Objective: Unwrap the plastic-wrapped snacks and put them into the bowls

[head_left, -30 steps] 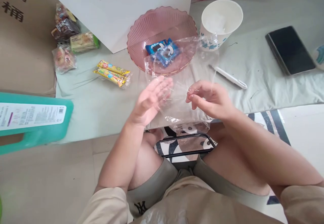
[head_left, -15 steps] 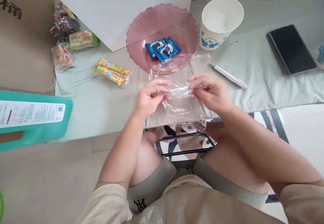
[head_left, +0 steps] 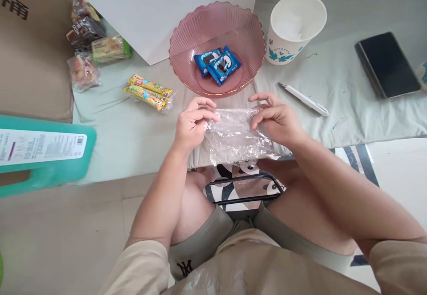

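Note:
A clear plastic bag [head_left: 238,135] is stretched between my two hands at the table's front edge. My left hand [head_left: 195,124] pinches its left side, and my right hand [head_left: 275,119] grips the right side near the top. Just beyond the bag stands a pink ribbed glass bowl [head_left: 183,41] with a gold rim. Inside it lie two blue snack packets [head_left: 223,65], one overlapping the other. Yellow wrapped snack sticks [head_left: 148,93] lie on the cloth to the left of my left hand. A white pen [head_left: 303,99] lies right of my right hand.
A white paper cup [head_left: 295,28] stands right of the bowl, and a black phone [head_left: 388,64] lies farther right. Several wrapped snacks [head_left: 111,49] sit beside a cardboard box [head_left: 33,64] at left. A teal jug [head_left: 88,146] is at the left edge. A white board [head_left: 160,15] stands behind.
The upper part of the bag, which reached over the bowl's front rim, is now folded down toward me. Both hands still hold the bag, and the bowl's front is uncovered.

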`<state>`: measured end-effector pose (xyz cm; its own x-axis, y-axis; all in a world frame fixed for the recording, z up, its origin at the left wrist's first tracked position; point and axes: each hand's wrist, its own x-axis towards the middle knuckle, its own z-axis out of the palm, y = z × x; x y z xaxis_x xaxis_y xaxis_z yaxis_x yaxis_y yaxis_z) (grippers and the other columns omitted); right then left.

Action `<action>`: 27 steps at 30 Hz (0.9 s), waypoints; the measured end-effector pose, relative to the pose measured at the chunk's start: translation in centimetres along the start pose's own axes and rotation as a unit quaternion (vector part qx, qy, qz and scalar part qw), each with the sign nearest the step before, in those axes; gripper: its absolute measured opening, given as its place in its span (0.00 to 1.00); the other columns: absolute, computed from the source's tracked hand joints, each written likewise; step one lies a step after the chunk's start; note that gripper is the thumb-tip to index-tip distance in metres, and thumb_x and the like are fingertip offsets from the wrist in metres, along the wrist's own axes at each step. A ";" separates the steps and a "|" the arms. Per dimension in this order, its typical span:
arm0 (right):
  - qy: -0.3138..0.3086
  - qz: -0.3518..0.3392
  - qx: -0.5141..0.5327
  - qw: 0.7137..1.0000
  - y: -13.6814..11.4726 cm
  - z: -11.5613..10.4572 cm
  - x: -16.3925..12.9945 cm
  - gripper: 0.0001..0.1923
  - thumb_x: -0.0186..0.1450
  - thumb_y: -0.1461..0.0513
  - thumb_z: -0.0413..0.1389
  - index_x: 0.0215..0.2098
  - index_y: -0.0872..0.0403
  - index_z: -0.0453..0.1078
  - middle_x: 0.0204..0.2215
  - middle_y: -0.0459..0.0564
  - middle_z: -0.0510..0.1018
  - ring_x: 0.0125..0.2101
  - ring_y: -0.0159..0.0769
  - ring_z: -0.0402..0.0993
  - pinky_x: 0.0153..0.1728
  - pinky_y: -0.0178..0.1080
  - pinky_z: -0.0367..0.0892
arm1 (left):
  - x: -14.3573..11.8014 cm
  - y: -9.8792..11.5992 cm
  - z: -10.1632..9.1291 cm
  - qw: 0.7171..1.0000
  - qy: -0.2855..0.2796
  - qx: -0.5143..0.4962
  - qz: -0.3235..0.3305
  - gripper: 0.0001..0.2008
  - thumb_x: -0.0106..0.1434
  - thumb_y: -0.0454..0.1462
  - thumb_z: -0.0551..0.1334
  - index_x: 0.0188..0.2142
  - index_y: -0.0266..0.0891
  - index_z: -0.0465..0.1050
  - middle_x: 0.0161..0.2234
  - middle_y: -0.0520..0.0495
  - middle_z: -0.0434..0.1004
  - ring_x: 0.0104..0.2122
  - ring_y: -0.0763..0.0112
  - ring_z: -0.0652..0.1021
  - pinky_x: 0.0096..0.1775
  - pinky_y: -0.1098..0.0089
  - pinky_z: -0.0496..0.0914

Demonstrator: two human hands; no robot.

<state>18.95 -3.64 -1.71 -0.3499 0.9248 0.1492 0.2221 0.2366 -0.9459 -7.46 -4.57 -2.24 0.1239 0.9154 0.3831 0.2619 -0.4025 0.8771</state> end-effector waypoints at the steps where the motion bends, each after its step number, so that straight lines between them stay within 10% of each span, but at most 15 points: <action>1: 0.008 0.004 -0.005 1.000 0.1 0.0 0.0 0.13 0.60 0.67 0.57 0.21 0.48 0.79 0.54 0.49 0.76 0.48 0.40 0.79 0.59 0.53 0.74 | 0.0 0.0 -0.1 1.000 0.003 0.003 0.000 0.18 0.58 0.24 0.60 0.29 0.48 0.85 0.43 0.51 0.81 0.43 0.72 0.80 0.45 0.68 0.78; 5: 0.070 0.021 0.005 0.997 0.5 -0.1 0.1 0.08 0.63 0.65 0.58 0.33 0.48 0.80 0.58 0.49 0.75 0.58 0.45 0.75 0.59 0.52 0.74 | 0.0 -0.1 0.0 0.998 0.021 -0.052 -0.019 0.18 0.54 0.24 0.60 0.28 0.48 0.84 0.42 0.50 0.80 0.44 0.71 0.80 0.47 0.66 0.79; 10: 0.060 0.061 0.149 0.985 0.0 0.1 0.1 0.21 0.66 0.48 0.62 0.55 0.41 0.67 0.54 0.51 0.78 0.43 0.42 0.81 0.41 0.46 0.80 | 0.0 0.2 0.5 0.981 0.060 -0.163 -0.090 0.11 0.55 0.30 0.65 0.19 0.43 0.76 0.41 0.49 0.78 0.43 0.68 0.81 0.49 0.60 0.80; 15: -0.070 0.126 0.139 0.980 -1.6 0.5 0.1 0.18 0.59 0.50 0.71 0.40 0.48 0.71 0.30 0.45 0.77 0.28 0.35 0.75 0.30 0.40 0.74 | 0.3 1.7 0.3 0.965 0.053 -0.201 -0.161 0.12 0.59 0.48 0.69 0.29 0.43 0.76 0.47 0.46 0.78 0.49 0.57 0.82 0.46 0.57 0.80; 21: -0.002 0.088 0.113 0.990 -2.4 0.8 -0.1 0.10 0.64 0.56 0.65 0.31 0.49 0.69 0.30 0.46 0.78 0.29 0.34 0.73 0.31 0.41 0.71 | 0.0 3.0 0.3 0.955 -0.025 -0.194 -0.224 0.41 0.56 0.73 0.58 0.58 0.51 0.69 0.50 0.40 0.80 0.58 0.47 0.79 0.46 0.58 0.78; 27: 0.066 0.063 0.038 0.995 -2.7 1.0 -0.6 0.08 0.65 0.59 0.63 0.32 0.48 0.67 0.26 0.45 0.77 0.27 0.36 0.73 0.30 0.43 0.71 | -0.4 2.6 1.2 0.948 -0.059 -0.175 -0.258 0.42 0.51 0.48 0.77 0.61 0.52 0.61 0.44 0.47 0.82 0.38 0.65 0.84 0.37 0.68 0.76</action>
<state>17.65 -5.11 0.43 -0.2002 0.9780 0.0593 0.1859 0.0973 -0.9777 -5.65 -5.99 -0.45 0.1778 0.9740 -0.1401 -0.0145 0.1450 0.9893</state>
